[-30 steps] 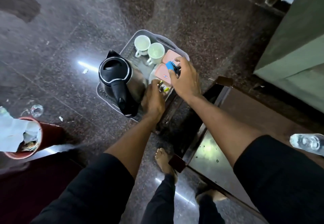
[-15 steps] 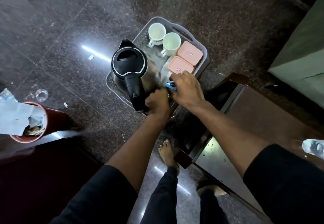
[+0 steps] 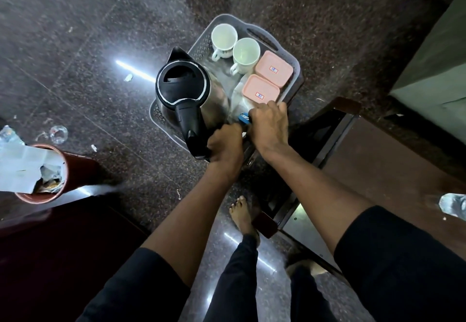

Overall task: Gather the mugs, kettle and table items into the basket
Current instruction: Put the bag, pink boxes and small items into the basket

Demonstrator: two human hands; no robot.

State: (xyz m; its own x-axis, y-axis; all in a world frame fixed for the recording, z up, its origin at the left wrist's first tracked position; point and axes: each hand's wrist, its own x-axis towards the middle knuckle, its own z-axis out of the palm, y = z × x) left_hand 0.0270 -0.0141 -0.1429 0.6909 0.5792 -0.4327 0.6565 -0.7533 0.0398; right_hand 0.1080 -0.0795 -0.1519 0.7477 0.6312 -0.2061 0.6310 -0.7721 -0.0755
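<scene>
Tucking the small blue item (image 3: 244, 117) into the basket (image 3: 290, 65) at frame centre is best done low, clear of the kettle (image 3: 185, 94). The right hand (image 3: 269, 126) pinches it; the left hand (image 3: 225, 142) is curled, its contents hidden. Two white mugs (image 3: 224, 38) and pink boxes (image 3: 273, 68) are already packed.

You had a single view, from a wide-angle camera worn on your head. It looked steeply down past both forearms to the floor (image 3: 75, 44), with your feet at the bottom edge. The basket (image 3: 297, 69) sat near centre, about an arm's reach below. Straight edges bowed towards the frame borders. No second view shared the scene.
</scene>
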